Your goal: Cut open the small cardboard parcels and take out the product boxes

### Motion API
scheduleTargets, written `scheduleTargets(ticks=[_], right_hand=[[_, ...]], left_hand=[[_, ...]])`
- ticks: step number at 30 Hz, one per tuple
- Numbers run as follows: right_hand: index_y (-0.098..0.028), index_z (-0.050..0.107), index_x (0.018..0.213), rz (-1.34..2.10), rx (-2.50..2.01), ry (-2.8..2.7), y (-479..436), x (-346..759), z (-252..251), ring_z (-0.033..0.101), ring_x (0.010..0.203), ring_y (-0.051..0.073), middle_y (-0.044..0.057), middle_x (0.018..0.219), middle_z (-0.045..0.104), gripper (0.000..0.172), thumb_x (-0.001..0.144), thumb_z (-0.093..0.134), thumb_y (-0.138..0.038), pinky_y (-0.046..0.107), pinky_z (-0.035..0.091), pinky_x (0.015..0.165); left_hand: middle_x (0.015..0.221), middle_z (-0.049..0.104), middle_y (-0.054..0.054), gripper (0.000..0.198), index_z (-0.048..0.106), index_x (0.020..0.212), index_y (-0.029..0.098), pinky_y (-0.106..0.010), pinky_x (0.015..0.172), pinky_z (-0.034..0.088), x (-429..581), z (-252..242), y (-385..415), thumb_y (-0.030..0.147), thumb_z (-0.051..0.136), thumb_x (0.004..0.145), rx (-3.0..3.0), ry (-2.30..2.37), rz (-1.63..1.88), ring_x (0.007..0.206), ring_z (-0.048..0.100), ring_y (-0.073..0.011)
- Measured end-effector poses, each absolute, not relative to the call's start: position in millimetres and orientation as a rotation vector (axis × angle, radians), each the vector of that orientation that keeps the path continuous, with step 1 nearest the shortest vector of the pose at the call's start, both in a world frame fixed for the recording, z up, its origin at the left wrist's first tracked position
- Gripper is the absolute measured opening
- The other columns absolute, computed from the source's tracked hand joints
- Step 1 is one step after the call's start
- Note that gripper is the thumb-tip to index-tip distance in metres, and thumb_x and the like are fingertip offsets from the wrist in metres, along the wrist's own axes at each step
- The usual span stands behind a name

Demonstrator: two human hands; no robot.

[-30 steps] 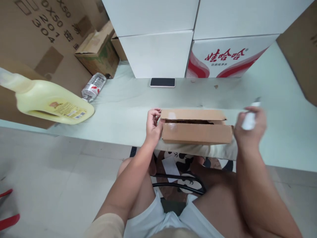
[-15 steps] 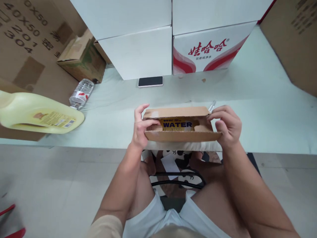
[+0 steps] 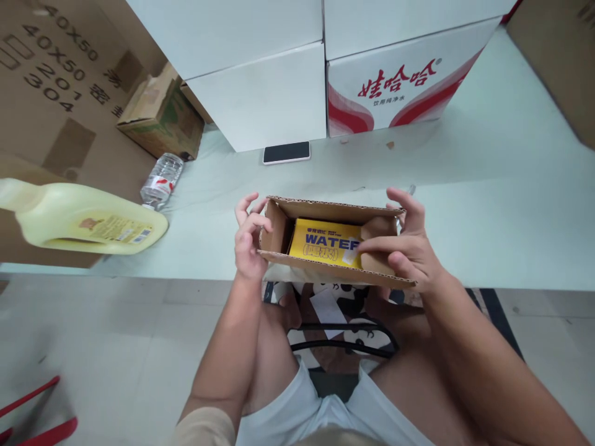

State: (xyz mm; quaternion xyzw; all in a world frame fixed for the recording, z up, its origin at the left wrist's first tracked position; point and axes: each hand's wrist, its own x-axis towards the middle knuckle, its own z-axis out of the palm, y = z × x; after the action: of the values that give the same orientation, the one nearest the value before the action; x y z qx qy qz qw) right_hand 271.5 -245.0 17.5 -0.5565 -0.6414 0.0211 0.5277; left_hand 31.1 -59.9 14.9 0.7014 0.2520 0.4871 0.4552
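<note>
An open brown cardboard box (image 3: pixel 325 272) is held up at the near edge of the table, its top facing me. Inside lies a yellow box (image 3: pixel 320 230) printed "WATER" in dark blue, with a small pale patch near its right end. My left hand (image 3: pixel 251 244) grips the left end of the carton, fingers curled over the rim. At the right end, my right hand (image 3: pixel 416 251) holds the corner; one finger stretches inward over the inner flap (image 3: pixel 379 228) to the yellow box's right end. Part of the yellow box's right end is hidden by the finger and flap.
Beyond the hands, a phone (image 3: pixel 287 152) lies before stacked white cartons (image 3: pixel 279 105). A yellow jug (image 3: pixel 88 217), a clear plastic bottle (image 3: pixel 162 179) and brown cartons (image 3: pixel 158 118) stand left. Another large carton (image 3: pixel 558 68) is at right. The table edge (image 3: pixel 214 279) runs just below my hands.
The carton's top has opened wider and tilted toward me, so more of the yellow box shows. My left fingers have drawn back to the rim; a right finger now reaches inside.
</note>
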Motion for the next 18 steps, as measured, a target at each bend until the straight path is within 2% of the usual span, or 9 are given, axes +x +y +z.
scheduleTargets(ticks=[3,7,9,10,12,15,16,17,18], right_hand=[[-0.023,0.069,0.069,-0.152,-1.206,-1.291,-243.1,264.9,11.2,0.055,0.127,0.034,0.008,0.134,0.045,0.051,0.099,0.041,-0.053,0.055,0.052,0.105],[-0.021,0.06,0.065,-0.267,-1.188,-1.129,-241.5,257.4,1.9,0.062,0.116,0.031,0.01,0.122,0.049,0.059,0.1,0.033,-0.06,0.052,0.056,0.093],[-0.021,0.055,0.063,-0.252,-1.227,-1.157,-241.4,256.0,-0.8,0.063,0.111,0.03,0.011,0.12,0.052,0.061,0.1,0.027,-0.061,0.051,0.056,0.091],[-0.02,0.053,0.062,-0.255,-1.241,-1.164,-241.5,255.7,-1.9,0.063,0.11,0.03,0.011,0.119,0.053,0.062,0.1,0.026,-0.062,0.05,0.057,0.091],[-0.021,0.052,0.063,-0.255,-1.246,-1.185,-241.9,255.4,-4.0,0.063,0.111,0.03,0.012,0.119,0.054,0.061,0.099,0.024,-0.062,0.05,0.057,0.091],[-0.021,0.055,0.067,-0.248,-1.23,-1.213,-243.9,254.1,-6.9,0.062,0.115,0.031,0.012,0.121,0.053,0.06,0.098,0.025,-0.064,0.052,0.057,0.096],[-0.021,0.055,0.069,-0.25,-1.226,-1.228,-245.1,253.4,-7.7,0.061,0.116,0.032,0.012,0.122,0.052,0.06,0.097,0.024,-0.065,0.053,0.057,0.097],[-0.022,0.056,0.072,-0.258,-1.222,-1.244,-246.5,252.6,-8.5,0.061,0.118,0.033,0.013,0.124,0.051,0.06,0.097,0.023,-0.066,0.054,0.057,0.099],[-0.022,0.056,0.075,-0.271,-1.211,-1.262,-247.9,251.7,-9.3,0.06,0.12,0.033,0.013,0.126,0.05,0.06,0.097,0.023,-0.067,0.055,0.056,0.101]], left_hand=[[0.137,0.052,-0.006,0.056,0.061,0.075,0.023,-0.054,0.111,0.048,28.9,17.7,-60.9,0.077,0.049,0.084,1.68,0.586,1.266,0.131,0.057,-0.036],[0.126,0.057,-0.004,0.035,0.068,0.101,0.031,-0.048,0.119,0.04,28.8,56.4,-77.4,0.062,0.063,0.085,1.765,0.626,1.577,0.135,0.051,-0.0293],[0.115,0.062,-0.003,0.023,0.07,0.095,0.03,-0.045,0.115,0.044,34.6,92.9,-91.6,0.051,0.067,0.086,2.01,0.693,1.621,0.127,0.055,-0.0273],[0.103,0.066,-0.004,0.022,0.07,0.087,0.028,-0.044,0.105,0.05,40.4,112.0,-98.2,0.048,0.063,0.09,2.185,0.724,1.471,0.112,0.061,-0.0262],[0.079,0.067,-0.003,0.036,0.07,0.075,0.025,-0.039,0.081,0.056,58.5,143.7,-106.3,0.052,0.054,0.094,2.473,0.764,0.842,0.08,0.064,-0.0226],[0.052,0.058,-0.001,0.051,0.066,0.058,0.024,-0.037,0.07,0.054,91.3,157.5,-97.4,0.064,0.056,0.087,2.574,0.899,-0.195,0.055,0.058,-0.0207],[0.047,0.056,-0.002,0.054,0.063,0.052,0.024,-0.038,0.07,0.054,99.9,152.0,-89.4,0.068,0.06,0.082,2.555,0.945,-0.398,0.052,0.057,-0.0215],[0.046,0.056,-0.002,0.054,0.062,0.049,0.024,-0.04,0.071,0.054,106.3,142.5,-80.2,0.07,0.066,0.076,2.537,0.992,-0.458,0.052,0.059,-0.0233],[0.045,0.055,-0.003,0.053,0.061,0.046,0.024,-0.042,0.072,0.055,110.1,130.4,-70.8,0.07,0.072,0.068,2.525,1.035,-0.371,0.054,0.06,-0.0252]])
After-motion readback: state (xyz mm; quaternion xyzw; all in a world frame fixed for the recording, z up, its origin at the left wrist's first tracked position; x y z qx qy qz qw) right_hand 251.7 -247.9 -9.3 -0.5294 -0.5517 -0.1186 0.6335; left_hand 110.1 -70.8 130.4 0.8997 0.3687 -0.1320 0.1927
